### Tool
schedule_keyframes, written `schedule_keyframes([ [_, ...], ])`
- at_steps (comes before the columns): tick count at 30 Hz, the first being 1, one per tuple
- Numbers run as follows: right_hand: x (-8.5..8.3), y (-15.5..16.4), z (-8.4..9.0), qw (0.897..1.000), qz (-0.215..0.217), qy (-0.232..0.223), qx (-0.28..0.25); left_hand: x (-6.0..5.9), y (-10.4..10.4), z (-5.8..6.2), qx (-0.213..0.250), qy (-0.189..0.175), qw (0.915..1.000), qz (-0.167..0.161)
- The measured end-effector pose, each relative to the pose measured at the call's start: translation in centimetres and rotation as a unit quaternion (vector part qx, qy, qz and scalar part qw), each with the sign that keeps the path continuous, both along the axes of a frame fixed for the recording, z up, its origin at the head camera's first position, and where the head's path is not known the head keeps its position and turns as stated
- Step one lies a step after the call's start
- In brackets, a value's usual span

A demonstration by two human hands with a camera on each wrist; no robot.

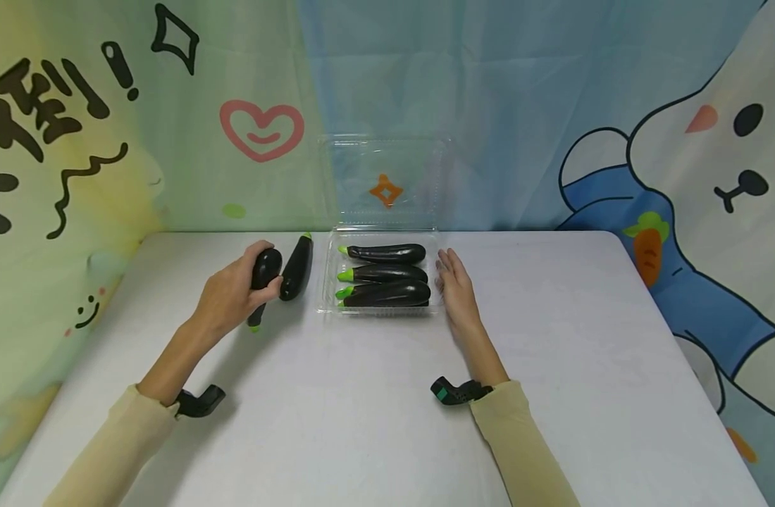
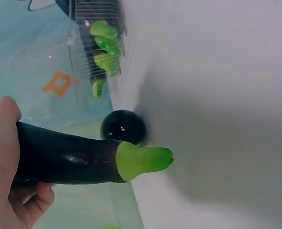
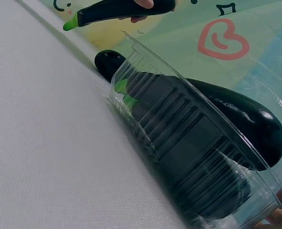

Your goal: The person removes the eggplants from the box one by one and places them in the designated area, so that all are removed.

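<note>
Eggplant (image 2: 67, 155) lies within the left grip (image 1: 234, 290), clamped around it, stem (image 2: 143, 160) protruding below.

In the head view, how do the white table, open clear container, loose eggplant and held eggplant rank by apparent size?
1. White table
2. Open clear container
Unranked: loose eggplant and held eggplant look close; the left hand partly hides the latter.

In the head view, the left hand (image 1: 232, 290) hides the middle of its eggplant (image 1: 266, 270). In the tray (image 1: 327, 299) by the tabletop's (image 1: 362, 408) far edge, one eggplant (image 1: 419, 304) lies mostly hidden beneath another (image 1: 390, 291). Picture edges cut off the tabletop's near edge and both sleeves (image 1: 111, 451).
</note>
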State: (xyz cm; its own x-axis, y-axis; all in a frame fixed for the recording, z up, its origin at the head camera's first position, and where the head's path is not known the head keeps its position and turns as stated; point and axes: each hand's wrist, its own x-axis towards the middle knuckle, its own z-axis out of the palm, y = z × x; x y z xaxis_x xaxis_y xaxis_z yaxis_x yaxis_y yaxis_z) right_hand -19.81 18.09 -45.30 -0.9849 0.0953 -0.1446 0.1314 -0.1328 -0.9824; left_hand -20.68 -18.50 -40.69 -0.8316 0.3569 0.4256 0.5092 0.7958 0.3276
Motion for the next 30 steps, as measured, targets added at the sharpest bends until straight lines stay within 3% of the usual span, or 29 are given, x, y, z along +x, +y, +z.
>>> schedule_keyframes([
  [7,-0.5,0.1,-1.4,1.000,-0.007,0.007,0.015,-0.3,-0.5,0.3,0.014,0.053,0.9984,0.017],
  [13,-0.5,0.2,-1.5,1.000,-0.008,0.010,0.014,-0.5,-0.8,0.6,-0.001,0.090,0.9957,0.020],
  [19,-0.5,0.2,-1.4,1.000,-0.005,0.011,0.002,-0.3,-0.8,0.6,-0.022,0.110,0.9927,0.044],
  [30,-0.5,0.2,-1.3,1.000,-0.008,0.003,0.012,-0.3,-1.5,1.1,-0.013,0.115,0.9912,0.064],
])
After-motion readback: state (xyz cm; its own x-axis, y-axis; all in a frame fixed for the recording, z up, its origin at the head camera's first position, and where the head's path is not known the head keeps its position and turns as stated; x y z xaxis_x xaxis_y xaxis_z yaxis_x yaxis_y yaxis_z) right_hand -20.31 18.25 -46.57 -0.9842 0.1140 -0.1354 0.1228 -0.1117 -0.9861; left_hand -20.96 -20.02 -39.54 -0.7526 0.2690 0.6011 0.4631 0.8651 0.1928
